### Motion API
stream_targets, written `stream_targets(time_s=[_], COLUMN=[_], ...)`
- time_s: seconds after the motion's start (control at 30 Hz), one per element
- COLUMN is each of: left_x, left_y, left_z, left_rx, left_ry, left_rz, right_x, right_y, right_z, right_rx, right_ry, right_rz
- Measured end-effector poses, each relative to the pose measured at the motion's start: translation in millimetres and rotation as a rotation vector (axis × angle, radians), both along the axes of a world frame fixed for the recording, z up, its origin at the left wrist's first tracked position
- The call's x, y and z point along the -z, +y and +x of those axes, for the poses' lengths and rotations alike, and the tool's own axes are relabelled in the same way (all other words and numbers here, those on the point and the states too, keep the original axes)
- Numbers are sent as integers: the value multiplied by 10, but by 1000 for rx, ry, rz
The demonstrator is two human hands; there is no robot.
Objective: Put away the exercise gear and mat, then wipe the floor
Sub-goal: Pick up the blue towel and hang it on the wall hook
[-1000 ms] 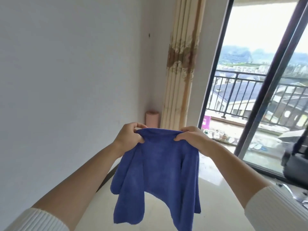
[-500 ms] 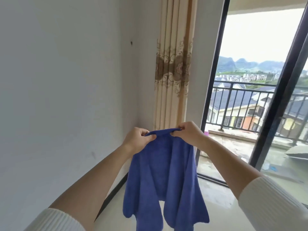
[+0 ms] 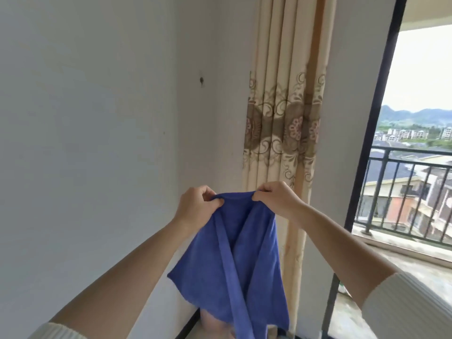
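A blue cloth (image 3: 234, 260) hangs in front of me, held up by its top edge at chest height. My left hand (image 3: 195, 209) pinches the left part of that edge between thumb and curled fingers. My right hand (image 3: 276, 199) pinches the right part, a short gap away. The cloth drapes down in folds and hides part of a pink rolled object (image 3: 215, 324) standing on the floor in the corner. No exercise gear shows apart from that.
A white wall (image 3: 85, 143) fills the left, with a small hook (image 3: 201, 80) on the corner wall. A beige patterned curtain (image 3: 283, 118) hangs ahead. At right is a dark-framed balcony door (image 3: 371, 143) and a railing (image 3: 403, 192).
My view has tilted upward, so less floor shows. Both hands still hold the cloth's top edge and have drawn a little closer together; the cloth hangs narrower.
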State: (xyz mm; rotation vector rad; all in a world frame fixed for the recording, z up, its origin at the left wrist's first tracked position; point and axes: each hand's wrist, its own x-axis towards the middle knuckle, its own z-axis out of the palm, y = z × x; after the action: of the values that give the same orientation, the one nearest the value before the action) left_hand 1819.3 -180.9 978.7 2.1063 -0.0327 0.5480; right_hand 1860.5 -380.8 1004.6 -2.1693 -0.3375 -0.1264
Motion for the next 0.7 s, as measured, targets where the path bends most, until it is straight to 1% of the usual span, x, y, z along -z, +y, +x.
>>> stream_targets(time_s=[0.3,0.4,0.5,0.6,0.7], left_x=[-557,-749,-905,-1074,-1267], left_y=[567,712,871,1021,1134], left_z=[2179,2761,3249,3715,4155], left_rx=[51,128,163,74,-79], left_ry=[-129,-145,-238,-333,-420], left_rz=[119,257,449,583,708], right_x=[-482,-674,-908,-1132,-1339], right_y=[592,737,843,981,1193], right_z=[2206,2846,3384,3925,4422], right_rx=[-58,-75,-109,-163,-151], right_ry=[-62,-102,-153,-257,-454], right_rz=[118,169,170,213,104])
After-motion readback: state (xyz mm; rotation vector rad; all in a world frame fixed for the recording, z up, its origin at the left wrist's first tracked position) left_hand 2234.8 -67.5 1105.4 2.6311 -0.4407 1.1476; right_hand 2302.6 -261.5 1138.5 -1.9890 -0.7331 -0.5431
